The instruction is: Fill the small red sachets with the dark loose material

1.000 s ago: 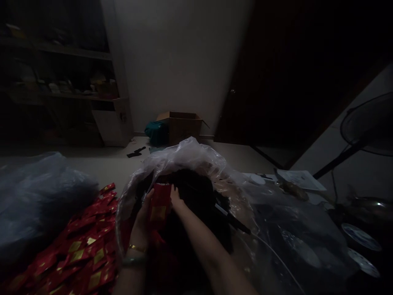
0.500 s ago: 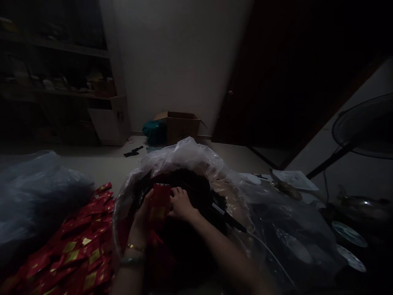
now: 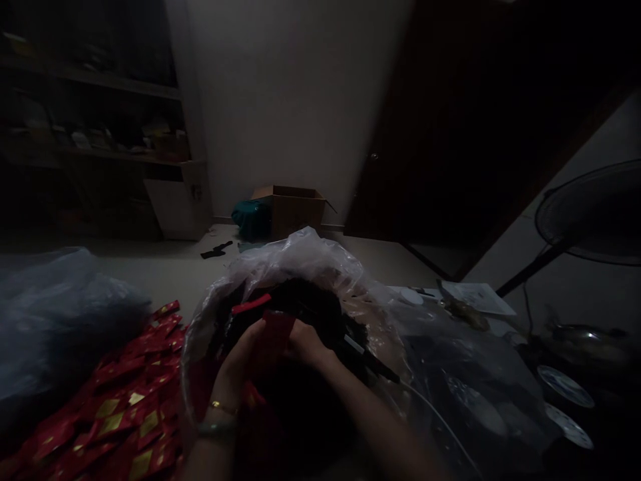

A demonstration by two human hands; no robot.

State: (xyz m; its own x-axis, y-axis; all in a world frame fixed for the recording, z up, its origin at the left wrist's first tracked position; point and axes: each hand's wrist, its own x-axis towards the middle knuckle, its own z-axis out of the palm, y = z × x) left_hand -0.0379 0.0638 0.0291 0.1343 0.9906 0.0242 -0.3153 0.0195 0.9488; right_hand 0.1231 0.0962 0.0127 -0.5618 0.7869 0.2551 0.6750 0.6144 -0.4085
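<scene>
My left hand and my right hand meet over a red packet, and both grip it. Its lower part is hidden by my fingers. A thin red strip lies just beyond my hands, on dark contents inside a large transparent plastic bag. My hands are inside the bag's mouth. To the left of my left arm, a heap of red packets with gold squares is spread out. My left wrist wears a gold bracelet and a pale bangle.
A bluish-grey plastic bag lies beyond the heap on the left. To the right are papers, patterned plates and a standing fan. Farther off stand a cardboard box, a teal bag and shelves.
My hands have closed in on the red packet, which now sits lower and is more covered by my fingers. A thin red strip has appeared beyond them. The view has shifted slightly.
</scene>
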